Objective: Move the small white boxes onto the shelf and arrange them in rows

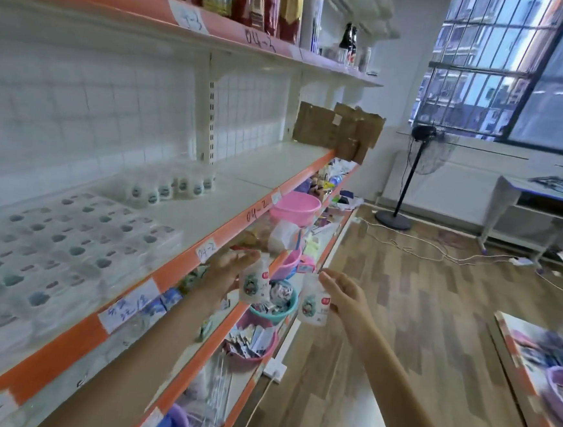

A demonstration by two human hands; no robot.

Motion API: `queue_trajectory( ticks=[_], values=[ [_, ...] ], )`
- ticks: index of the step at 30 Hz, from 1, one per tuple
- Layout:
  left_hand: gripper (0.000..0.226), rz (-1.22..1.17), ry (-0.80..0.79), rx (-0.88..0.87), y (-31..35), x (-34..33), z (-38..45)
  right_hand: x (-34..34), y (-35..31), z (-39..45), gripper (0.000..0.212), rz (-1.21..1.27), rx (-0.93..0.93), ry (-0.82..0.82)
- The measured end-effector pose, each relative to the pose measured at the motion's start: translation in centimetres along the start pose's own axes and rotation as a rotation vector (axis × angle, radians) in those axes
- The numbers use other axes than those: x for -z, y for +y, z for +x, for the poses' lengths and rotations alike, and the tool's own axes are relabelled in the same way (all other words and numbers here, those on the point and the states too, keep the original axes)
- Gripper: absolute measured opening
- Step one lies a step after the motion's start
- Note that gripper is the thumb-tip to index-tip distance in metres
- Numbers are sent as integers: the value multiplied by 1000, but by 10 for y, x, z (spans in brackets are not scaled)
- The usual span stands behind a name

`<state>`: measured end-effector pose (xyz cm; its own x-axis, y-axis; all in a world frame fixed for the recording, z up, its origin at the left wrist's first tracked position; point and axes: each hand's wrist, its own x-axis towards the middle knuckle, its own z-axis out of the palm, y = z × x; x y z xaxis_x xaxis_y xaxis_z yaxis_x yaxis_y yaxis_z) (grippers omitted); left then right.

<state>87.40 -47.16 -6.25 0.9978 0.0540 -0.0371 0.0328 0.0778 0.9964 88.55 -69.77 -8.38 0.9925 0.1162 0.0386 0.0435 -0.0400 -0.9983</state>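
Left hand [228, 269]: raised just in front of the shelf [228, 189] edge, fingers curled round 1 small white box [252, 283], held upright below the orange edge strip [181, 266].

Right hand [344, 297]: out in the aisle beside the shelf, thumb and fingers pinching a second white box [313, 303], upright, level with the first and apart from it.

Boxes lying flat [51, 256]: many, in rows on the left part of the shelf, blurred.

Boxes standing [174, 188]: a short row further back on the shelf, right of the flat rows.

Cardboard [340, 130]: torn pieces at the far end of the shelf.

Pink basin [295, 207]: on the level under the shelf, among mixed goods.

Bottles [256, 5]: on the level above the shelf.

Floor fan [415, 163]: beyond the shelf's far end, under the barred window [507, 66].
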Motion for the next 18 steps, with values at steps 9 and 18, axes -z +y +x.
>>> queue_trajectory(
  ticks=[9,18],
  values=[
    [14,43,48,-50,46,38,143,-19,-28,165,26,-23,92,-66],
    [13,128,396,-106,72,122,229,-99,-42,335,44,-142,200,-425]
  ],
)
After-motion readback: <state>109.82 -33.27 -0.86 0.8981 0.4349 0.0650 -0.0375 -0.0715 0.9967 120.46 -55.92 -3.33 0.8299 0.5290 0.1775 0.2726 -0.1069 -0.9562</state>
